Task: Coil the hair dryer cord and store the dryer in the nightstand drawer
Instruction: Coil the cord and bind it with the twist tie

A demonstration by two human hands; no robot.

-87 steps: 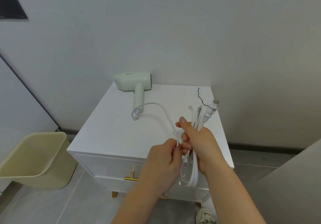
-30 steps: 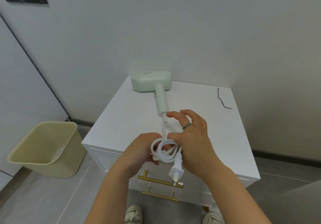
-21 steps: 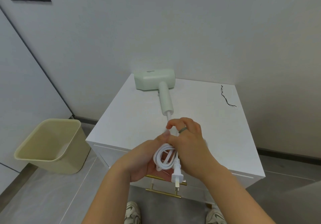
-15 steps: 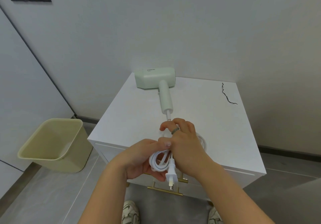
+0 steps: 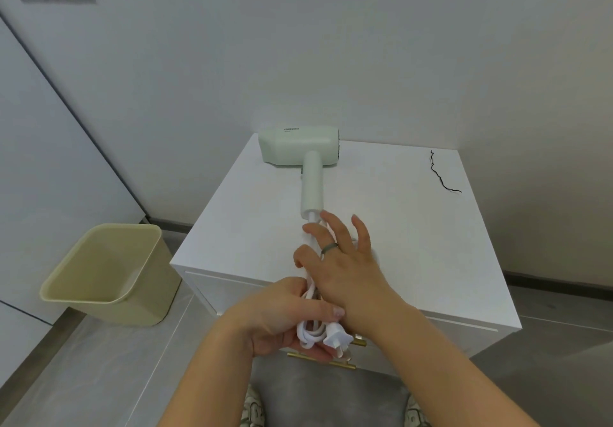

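Observation:
A pale green hair dryer [image 5: 300,152] lies flat on the white nightstand [image 5: 248,227], its handle pointing toward me. Its white cord [image 5: 310,333] is bundled in loops in front of the nightstand's front edge, with the plug [image 5: 336,338] sticking out at the bottom. My left hand [image 5: 285,317] is shut on the bundle from below. My right hand [image 5: 345,261] lies over the cord just below the handle's end, fingers spread, a ring on one finger. The drawer front is closed; its gold handle [image 5: 338,364] shows under my hands.
A beige waste bin [image 5: 106,274] stands on the floor left of the nightstand. A thin black wire [image 5: 441,174] lies at the top's back right. Walls close in behind and to the right. My shoes show at the bottom edge.
The long loops have been gathered into a small bundle in my left hand. My right hand has opened and slid forward along the cord toward the dryer handle.

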